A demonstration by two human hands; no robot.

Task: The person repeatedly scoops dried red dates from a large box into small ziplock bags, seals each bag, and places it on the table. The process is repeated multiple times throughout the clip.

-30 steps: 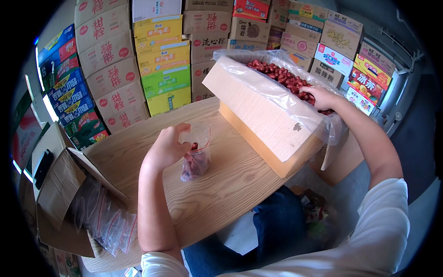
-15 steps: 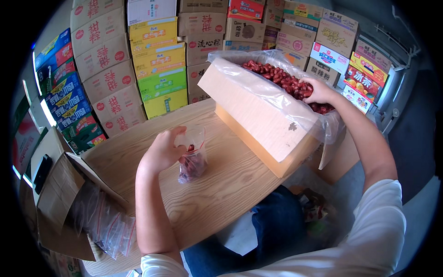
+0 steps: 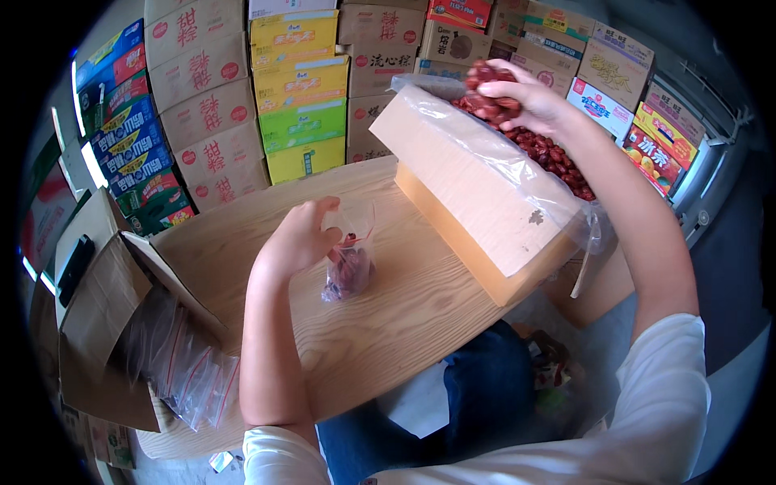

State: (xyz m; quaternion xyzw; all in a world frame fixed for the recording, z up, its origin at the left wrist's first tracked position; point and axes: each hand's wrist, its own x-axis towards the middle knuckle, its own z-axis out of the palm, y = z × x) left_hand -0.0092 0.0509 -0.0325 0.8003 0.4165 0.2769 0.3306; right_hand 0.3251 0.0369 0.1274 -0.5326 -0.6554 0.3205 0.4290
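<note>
My right hand [image 3: 540, 99] is raised above the far part of a large cardboard box [image 3: 473, 178], fingers curled around a handful of red dates [image 3: 490, 89]. More red dates [image 3: 552, 158] fill that box, which is lined with clear plastic film [image 3: 501, 149]. On the left, my left hand [image 3: 293, 241] grips the upper edge of a small clear zip bag [image 3: 356, 271] between thumb and fingers. The bag stands upright on the wooden table with its mouth apart, and some dates lie in its lower part.
At the left, an opened carton [image 3: 101, 323] holds several flat zip bags [image 3: 182, 368] with red seals. The wooden table [image 3: 364, 343] curves toward my lap. Stacked cartons [image 3: 206, 113] line the back. Below the table's right side lies a plastic bag of packets [image 3: 554, 368].
My right hand has risen out of the dates, moving away and to the left, and now carries a handful. My left hand still holds the bag; the whole view has shifted slightly.
</note>
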